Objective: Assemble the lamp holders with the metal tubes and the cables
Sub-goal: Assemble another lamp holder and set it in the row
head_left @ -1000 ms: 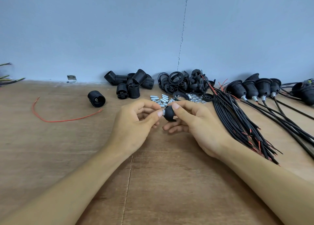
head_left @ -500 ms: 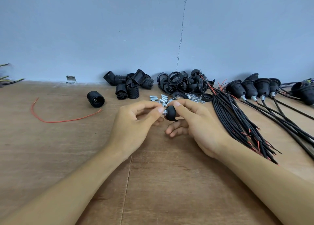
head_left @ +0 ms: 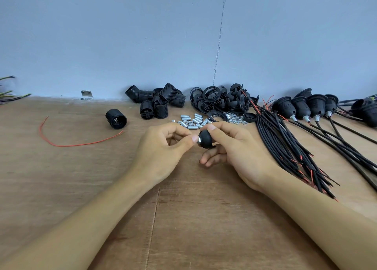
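My right hand [head_left: 234, 147] grips a small black dome-shaped lamp holder cap [head_left: 206, 139] between thumb and forefinger, just above the wooden table [head_left: 183, 218]. A short silver metal tube [head_left: 199, 140] sticks out of the cap's left side. My left hand [head_left: 163, 153] pinches that tube with thumb and forefinger. Loose metal tubes [head_left: 193, 120] and nuts [head_left: 236, 120] lie right behind my hands. A bundle of black cables [head_left: 289, 147] lies to the right.
Threaded black holder bodies [head_left: 159, 101] and a heap of black rings and caps [head_left: 220, 99] sit by the blue wall. Several assembled holders with cables [head_left: 306, 106] line the far right. A single black holder [head_left: 115, 118] and a red wire [head_left: 77, 144] lie at left.
Both hands have lifted the cap slightly away from me. The silver tube now shows at the cap's left side, where the left fingertips covered it a second ago.
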The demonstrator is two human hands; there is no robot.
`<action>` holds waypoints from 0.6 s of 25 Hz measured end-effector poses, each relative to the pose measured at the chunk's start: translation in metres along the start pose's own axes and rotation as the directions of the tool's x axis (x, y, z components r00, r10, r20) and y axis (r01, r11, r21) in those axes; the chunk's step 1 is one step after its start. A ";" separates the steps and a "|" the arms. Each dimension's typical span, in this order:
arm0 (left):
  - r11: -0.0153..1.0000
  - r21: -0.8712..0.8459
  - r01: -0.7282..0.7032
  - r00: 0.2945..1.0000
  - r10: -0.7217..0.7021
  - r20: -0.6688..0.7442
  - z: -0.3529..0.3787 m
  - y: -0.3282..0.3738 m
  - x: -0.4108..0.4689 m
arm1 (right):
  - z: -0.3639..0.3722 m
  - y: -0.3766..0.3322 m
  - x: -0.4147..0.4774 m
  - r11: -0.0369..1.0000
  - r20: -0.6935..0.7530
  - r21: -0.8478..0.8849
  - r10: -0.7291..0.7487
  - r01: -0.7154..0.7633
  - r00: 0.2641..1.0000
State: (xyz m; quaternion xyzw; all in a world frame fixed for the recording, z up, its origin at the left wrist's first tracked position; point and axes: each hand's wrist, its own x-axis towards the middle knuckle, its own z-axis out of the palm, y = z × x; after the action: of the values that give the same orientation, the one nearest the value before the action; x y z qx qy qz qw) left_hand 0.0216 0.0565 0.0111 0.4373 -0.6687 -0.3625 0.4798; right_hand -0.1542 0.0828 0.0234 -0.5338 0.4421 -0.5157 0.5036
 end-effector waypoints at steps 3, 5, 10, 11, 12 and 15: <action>0.999 -0.044 0.012 1.000 -0.013 -0.006 -0.001 0.000 0.000 | -0.001 0.000 0.000 1.000 -0.003 0.015 -0.020 0.020 1.000; 0.998 -0.019 0.055 0.998 -0.055 0.026 0.000 -0.001 -0.001 | -0.001 0.000 0.001 0.999 -0.014 0.023 -0.045 0.045 0.999; 0.984 -0.091 0.150 0.986 -0.142 0.091 0.002 0.001 -0.001 | 0.000 0.000 0.001 0.995 -0.006 -0.001 -0.098 0.098 0.995; 0.977 -0.130 0.169 0.983 -0.158 0.089 0.002 0.002 -0.001 | 0.000 0.000 0.000 0.994 -0.002 -0.010 -0.104 0.104 0.995; 0.968 -0.170 0.182 0.982 -0.170 0.086 0.002 0.003 -0.001 | 0.000 -0.001 0.000 0.994 0.000 -0.017 -0.108 0.108 0.994; 0.945 -0.273 0.182 0.983 -0.171 0.064 0.003 0.004 0.000 | 0.001 -0.001 -0.001 0.994 -0.006 -0.010 -0.110 0.110 0.994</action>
State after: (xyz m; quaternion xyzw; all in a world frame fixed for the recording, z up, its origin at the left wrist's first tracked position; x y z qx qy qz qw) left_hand 0.0175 0.0579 0.0139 0.4164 -0.5786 -0.5029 0.4887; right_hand -0.1533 0.0838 0.0248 -0.5580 0.4165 -0.5422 0.4703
